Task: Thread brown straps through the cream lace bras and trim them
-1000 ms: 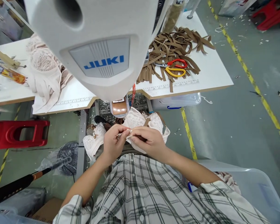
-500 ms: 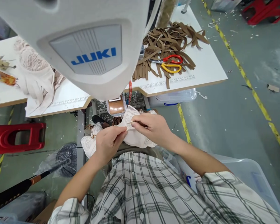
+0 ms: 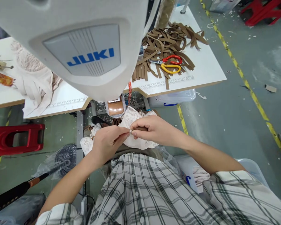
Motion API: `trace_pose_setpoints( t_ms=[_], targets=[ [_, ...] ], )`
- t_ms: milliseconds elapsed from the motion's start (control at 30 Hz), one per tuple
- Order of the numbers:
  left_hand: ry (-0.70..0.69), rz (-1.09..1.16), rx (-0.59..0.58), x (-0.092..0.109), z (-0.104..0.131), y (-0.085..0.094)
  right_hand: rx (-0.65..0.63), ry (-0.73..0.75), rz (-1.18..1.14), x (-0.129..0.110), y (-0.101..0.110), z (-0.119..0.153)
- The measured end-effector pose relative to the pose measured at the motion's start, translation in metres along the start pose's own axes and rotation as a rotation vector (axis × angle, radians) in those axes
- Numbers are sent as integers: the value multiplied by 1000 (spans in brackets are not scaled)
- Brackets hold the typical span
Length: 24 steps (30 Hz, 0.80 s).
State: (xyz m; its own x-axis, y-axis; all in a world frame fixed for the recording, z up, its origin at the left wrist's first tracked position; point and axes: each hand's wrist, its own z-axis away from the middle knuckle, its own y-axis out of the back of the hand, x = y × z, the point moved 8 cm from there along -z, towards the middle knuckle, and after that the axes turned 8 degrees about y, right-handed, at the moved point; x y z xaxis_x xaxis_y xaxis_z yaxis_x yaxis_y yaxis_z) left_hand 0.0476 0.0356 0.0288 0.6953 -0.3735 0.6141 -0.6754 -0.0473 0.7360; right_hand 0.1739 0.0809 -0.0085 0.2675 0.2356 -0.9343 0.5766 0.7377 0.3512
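Observation:
White lace fabric [image 3: 140, 141] lies over my lap, below the sewing machine head [image 3: 93, 50]. My left hand [image 3: 107, 139] is closed, its thumb and forefinger pinching the edge of the pale fabric. Touching those fingertips, my right hand [image 3: 152, 129] is also closed, with a brown strip [image 3: 141, 128] between its fingers. The small spot where the fingertips meet is mostly hidden. More white lace [image 3: 87, 144] hangs to the left of my left hand.
Brown strips [image 3: 162, 43] and scissors with red and yellow handles [image 3: 170, 68] lie on the right table part. Pale fabric [image 3: 35, 84] is piled at the left. A red stool [image 3: 35, 137] stands at left, a clear bin [image 3: 254, 168] at lower right.
My right hand has moved slightly down and turned, bringing its fingertips against those of my left hand. The view has shifted a little.

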Motion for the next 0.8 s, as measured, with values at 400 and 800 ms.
trace_pose_setpoints(
  t_ms=[400, 800],
  targets=[
    [223, 75, -259, -20, -9, -12, 33, 120, 280, -15, -4, 2],
    [264, 47, 2, -28, -12, 3, 175, 299, 453, -37, 18, -29]
  ],
)
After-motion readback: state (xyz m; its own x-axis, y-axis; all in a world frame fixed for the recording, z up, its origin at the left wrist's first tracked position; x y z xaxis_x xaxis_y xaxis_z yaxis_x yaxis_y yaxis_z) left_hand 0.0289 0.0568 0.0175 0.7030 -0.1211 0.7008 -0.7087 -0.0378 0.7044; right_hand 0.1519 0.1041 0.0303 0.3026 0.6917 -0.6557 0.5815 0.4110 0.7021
